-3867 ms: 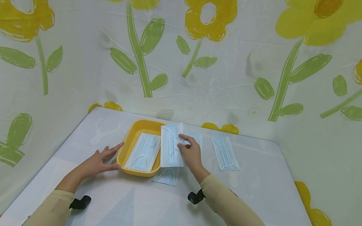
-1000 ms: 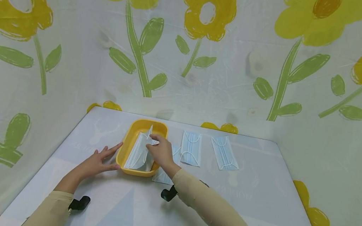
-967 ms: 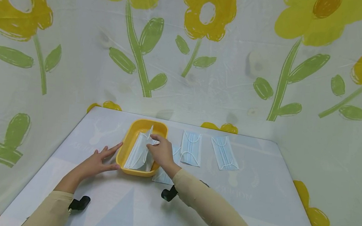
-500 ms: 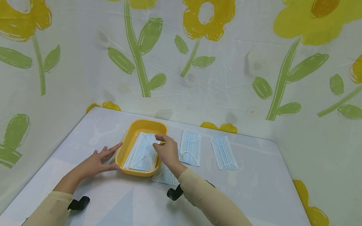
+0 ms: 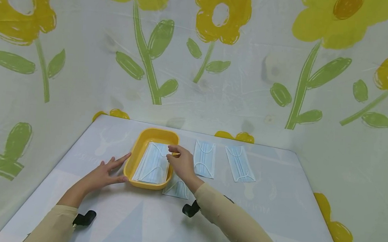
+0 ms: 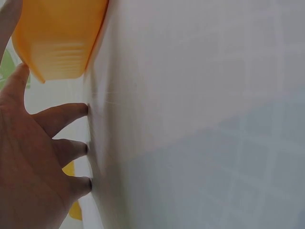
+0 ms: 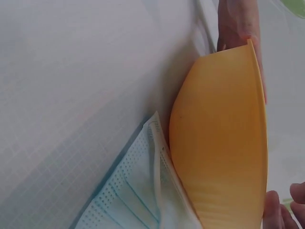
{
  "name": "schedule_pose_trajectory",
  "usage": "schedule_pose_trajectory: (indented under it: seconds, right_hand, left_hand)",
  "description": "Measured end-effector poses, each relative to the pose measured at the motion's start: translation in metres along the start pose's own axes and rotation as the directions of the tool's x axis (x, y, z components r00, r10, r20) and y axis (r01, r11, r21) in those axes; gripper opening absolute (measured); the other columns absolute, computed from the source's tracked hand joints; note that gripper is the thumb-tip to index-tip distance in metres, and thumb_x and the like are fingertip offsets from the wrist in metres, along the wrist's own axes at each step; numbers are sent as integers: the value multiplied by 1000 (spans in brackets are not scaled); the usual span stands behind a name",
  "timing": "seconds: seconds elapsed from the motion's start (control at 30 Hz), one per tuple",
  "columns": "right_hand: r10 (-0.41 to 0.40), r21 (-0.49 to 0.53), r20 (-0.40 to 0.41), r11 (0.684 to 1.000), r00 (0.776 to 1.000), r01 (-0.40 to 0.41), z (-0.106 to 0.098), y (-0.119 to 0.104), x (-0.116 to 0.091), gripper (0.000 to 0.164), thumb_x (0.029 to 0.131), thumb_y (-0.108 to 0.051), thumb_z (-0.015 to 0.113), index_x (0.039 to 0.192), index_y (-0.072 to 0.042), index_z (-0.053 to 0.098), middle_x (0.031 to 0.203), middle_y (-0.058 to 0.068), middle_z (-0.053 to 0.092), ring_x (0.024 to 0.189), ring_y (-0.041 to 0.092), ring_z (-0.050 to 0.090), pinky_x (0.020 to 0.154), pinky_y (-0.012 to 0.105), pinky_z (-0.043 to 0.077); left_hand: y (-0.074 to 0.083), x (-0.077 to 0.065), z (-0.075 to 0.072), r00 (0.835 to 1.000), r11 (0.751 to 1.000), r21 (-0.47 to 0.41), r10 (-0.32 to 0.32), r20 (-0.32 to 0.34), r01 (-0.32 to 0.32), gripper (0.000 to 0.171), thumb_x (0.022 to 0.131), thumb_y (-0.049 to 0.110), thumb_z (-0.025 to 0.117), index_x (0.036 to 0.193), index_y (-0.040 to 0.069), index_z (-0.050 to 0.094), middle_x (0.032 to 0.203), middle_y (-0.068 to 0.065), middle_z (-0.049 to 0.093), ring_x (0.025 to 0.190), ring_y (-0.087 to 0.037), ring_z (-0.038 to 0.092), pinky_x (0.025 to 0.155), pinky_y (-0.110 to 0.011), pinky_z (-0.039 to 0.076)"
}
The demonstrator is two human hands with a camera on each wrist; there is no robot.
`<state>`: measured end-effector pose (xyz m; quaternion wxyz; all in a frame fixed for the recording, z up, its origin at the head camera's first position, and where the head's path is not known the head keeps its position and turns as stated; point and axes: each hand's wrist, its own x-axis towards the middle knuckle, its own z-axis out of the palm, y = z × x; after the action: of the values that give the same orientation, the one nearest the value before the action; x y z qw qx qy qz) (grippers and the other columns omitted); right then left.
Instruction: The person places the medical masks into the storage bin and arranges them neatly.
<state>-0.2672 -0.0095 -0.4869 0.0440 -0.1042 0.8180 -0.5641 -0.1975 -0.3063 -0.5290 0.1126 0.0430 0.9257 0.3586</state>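
A yellow plastic tray (image 5: pixel 154 134) holds a stack of pale blue face masks (image 5: pixel 152 165), slightly fanned at its left side. My left hand (image 5: pixel 105 175) has its thumb and index finger spread against the tray's left side. In the left wrist view, the other fingers (image 6: pixel 66 117) of that hand reach down to the tabletop. My right hand (image 5: pixel 182 163) hovers over the tray's right rim, thumb and index finger apart with nothing between them. Below it, a loose mask (image 5: pixel 178 189) lies partly hidden by the tray; the right wrist view shows this mask (image 7: pixel 131 191) against the tray's wall.
Two more masks lie flat to the right of the tray: a nearer mask (image 5: pixel 204 158) and a farther, tilted mask (image 5: pixel 240 163). The pale table (image 5: pixel 240 223) meets a flower-print cloth (image 5: pixel 237 94) along its back edge.
My right hand carried a mask leftward into the tray, let it go on the stack, and has drawn back right to the rim. The left hand has stayed at the tray.
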Motion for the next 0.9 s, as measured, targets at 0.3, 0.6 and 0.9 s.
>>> schedule_pose_trajectory:
  seconds: [0.3,0.6,0.9]
  right_hand:
    - [-8,10,-12,1000,1000,8,-5,2,-5,31,96,-9,69,126,-3,69,122,13,70,86,15,65,76,24,61]
    - [-33,-2,-28,999,999,33,-10,9,-6,36,95,-7,69,131,-4,66,123,11,69,87,16,66,72,25,60]
    - [-3,-31,-57,1000,998,1,-16,16,-7,38,95,-9,71,132,-8,66,122,7,68,90,18,65,74,28,60]
  left_hand:
    - [0,-2,0,1000,1000,-3,16,-8,-16,97,84,57,77,163,33,24,167,-17,22,150,-55,4,115,-76,-4]
    - [1,-2,1,1000,1000,0,8,-9,-8,96,85,57,76,162,34,24,167,-16,22,150,-55,4,114,-77,-4]
    - [4,-3,0,1000,1000,-2,18,-9,-18,95,84,54,78,162,33,27,166,-16,24,150,-55,5,116,-75,-3]
